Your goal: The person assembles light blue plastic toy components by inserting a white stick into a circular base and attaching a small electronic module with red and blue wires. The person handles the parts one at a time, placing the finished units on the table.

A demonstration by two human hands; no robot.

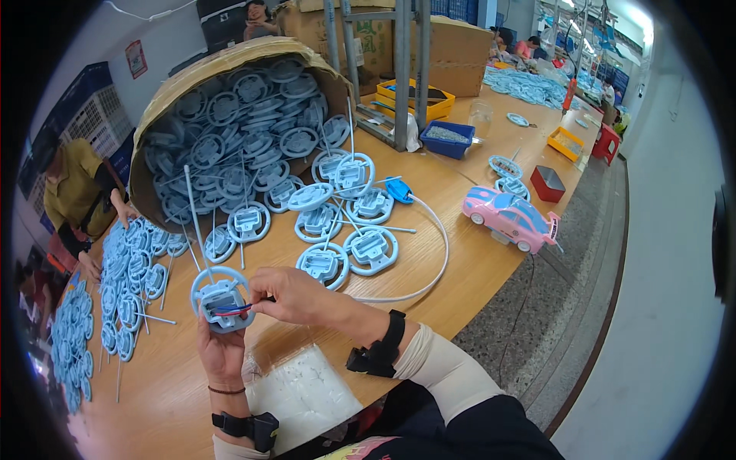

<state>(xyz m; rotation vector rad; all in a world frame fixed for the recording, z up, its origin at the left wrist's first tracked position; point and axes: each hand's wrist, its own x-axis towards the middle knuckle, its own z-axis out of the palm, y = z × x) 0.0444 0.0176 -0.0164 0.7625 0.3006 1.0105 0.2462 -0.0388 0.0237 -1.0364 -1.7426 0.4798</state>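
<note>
Your left hand (221, 354) supports a light-blue wheel part (220, 294) at its lower edge, above the near side of the desk (468, 257); its fingers are curled against the part, and their exact spread behind it cannot be told. The part's open housing faces you, and a long pale rod (192, 211) rises from its top. Your right hand (290, 295) is at the right side of the same part, thumb and fingers pinched together on a thin red-and-blue piece (230, 310) that reaches across the housing; whether this is wire or a tool cannot be told. Directly beyond your hands, several matching wheels (371, 249) rest on the desk, just in front of a tipped carton (222, 55) filled with more of them. A white cable (446, 249) curves to the right of these wheels and ends in a blue connector (399, 190). A clear plastic bag (307, 391) lies near your left wrist. A pink toy car (510, 218) stands near the desk's right edge. At left, a co-worker (77, 184) reaches toward another wheel heap (130, 284).
</note>
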